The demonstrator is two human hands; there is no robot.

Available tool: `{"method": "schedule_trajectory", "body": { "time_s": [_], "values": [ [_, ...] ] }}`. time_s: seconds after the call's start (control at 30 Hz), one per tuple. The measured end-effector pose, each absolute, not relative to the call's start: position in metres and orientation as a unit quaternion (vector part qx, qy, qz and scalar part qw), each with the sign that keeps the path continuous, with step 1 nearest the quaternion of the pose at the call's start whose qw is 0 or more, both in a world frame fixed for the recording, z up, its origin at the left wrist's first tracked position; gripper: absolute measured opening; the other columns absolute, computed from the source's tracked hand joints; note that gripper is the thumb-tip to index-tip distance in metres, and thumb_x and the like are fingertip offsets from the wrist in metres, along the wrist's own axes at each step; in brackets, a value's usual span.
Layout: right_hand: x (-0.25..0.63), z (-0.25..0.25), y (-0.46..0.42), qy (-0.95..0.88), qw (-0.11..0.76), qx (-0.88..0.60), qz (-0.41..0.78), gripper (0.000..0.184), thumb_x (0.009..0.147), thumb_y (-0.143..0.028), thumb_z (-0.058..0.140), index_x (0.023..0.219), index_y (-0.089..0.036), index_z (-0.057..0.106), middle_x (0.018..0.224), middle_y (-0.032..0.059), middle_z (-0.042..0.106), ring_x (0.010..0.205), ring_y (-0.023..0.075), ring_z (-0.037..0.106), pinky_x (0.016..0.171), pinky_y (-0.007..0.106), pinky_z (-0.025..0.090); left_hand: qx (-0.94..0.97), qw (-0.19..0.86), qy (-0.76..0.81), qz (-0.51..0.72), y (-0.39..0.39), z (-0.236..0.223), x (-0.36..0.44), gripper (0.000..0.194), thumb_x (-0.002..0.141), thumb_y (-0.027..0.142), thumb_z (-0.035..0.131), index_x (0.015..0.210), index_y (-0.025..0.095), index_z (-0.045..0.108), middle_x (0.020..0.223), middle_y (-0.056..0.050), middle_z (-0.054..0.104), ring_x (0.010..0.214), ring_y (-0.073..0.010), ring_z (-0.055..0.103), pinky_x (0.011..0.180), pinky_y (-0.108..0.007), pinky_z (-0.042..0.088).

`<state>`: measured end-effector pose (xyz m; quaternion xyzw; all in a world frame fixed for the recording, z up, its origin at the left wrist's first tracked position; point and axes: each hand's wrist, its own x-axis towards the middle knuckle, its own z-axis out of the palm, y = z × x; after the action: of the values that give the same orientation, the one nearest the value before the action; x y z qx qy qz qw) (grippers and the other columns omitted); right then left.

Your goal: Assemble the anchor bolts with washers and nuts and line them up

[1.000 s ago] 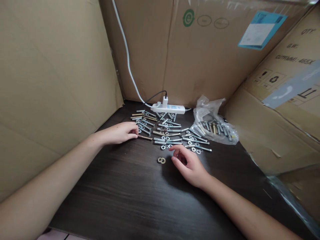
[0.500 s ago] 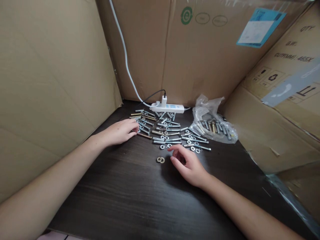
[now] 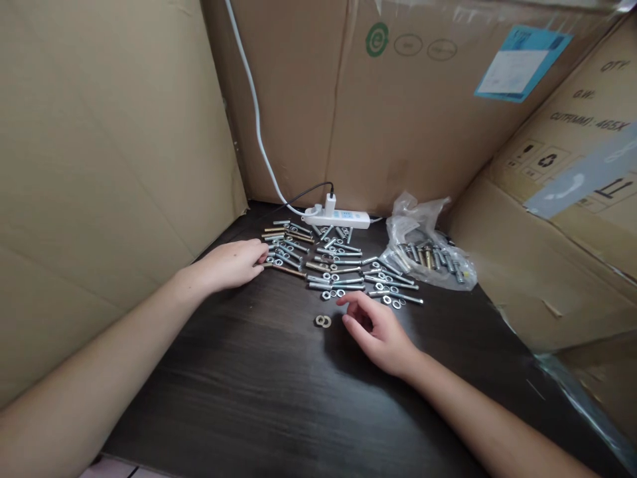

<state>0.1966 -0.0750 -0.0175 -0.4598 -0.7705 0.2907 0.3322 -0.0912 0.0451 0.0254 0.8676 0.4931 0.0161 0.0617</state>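
Note:
My left hand (image 3: 233, 267) reaches in from the left. Its thumb and fingers close around the near end of a long brass-coloured bolt (image 3: 287, 269) lying on the table. What else may be under those fingers is hidden. My right hand (image 3: 379, 332) hovers low over the table, thumb and index finger apart, other fingers curled, nothing visible in it. Just left of its fingertips lie brass-coloured washers (image 3: 323, 321), overlapping. Beyond are silver bolts with sleeves (image 3: 336, 287), laid out in rows with loose nuts (image 3: 326, 296) and silver washers (image 3: 397, 304).
A clear plastic bag (image 3: 421, 222) with several bolts lies at the right. Behind the hardware sits a white power strip (image 3: 343, 218) with a white cable (image 3: 257, 119) rising from it. Cardboard boxes (image 3: 408, 119) wall in the dark table (image 3: 259, 398) on three sides.
My left hand has drawn slightly left, uncovering more of the brass-coloured bolt and nearby washers. My right hand keeps its pose by the brass-coloured washers. The whole view has shifted slightly.

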Motion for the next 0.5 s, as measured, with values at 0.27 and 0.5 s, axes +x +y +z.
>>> {"method": "schedule_trajectory", "body": {
  "time_s": [0.27, 0.5],
  "values": [
    [0.1965, -0.0167, -0.0748, -0.780, 0.318, -0.460, 0.279, 0.014, 0.086, -0.019, 0.048, 0.097, -0.021, 0.056, 0.069, -0.0019, 0.054, 0.063, 0.0128, 0.051, 0.060, 0.024, 0.040, 0.866, 0.039, 0.497, 0.034, 0.0452, 0.0219, -0.0868, 0.008, 0.079, 0.028, 0.050, 0.077, 0.020, 0.050, 0.077, -0.003, 0.057, 0.066, -0.0168, 0.051, 0.056, -0.027, 0.032],
    [0.1967, -0.0181, -0.0738, -0.790, 0.312, -0.455, 0.268, 0.012, 0.086, -0.018, 0.048, 0.094, -0.021, 0.056, 0.069, -0.0019, 0.055, 0.064, 0.0133, 0.052, 0.063, 0.025, 0.041, 0.860, 0.047, 0.508, 0.024, 0.0415, 0.0264, -0.0837, 0.009, 0.079, 0.028, 0.050, 0.076, 0.020, 0.047, 0.075, -0.002, 0.057, 0.060, -0.0150, 0.050, 0.052, -0.027, 0.028]
  ]
}}
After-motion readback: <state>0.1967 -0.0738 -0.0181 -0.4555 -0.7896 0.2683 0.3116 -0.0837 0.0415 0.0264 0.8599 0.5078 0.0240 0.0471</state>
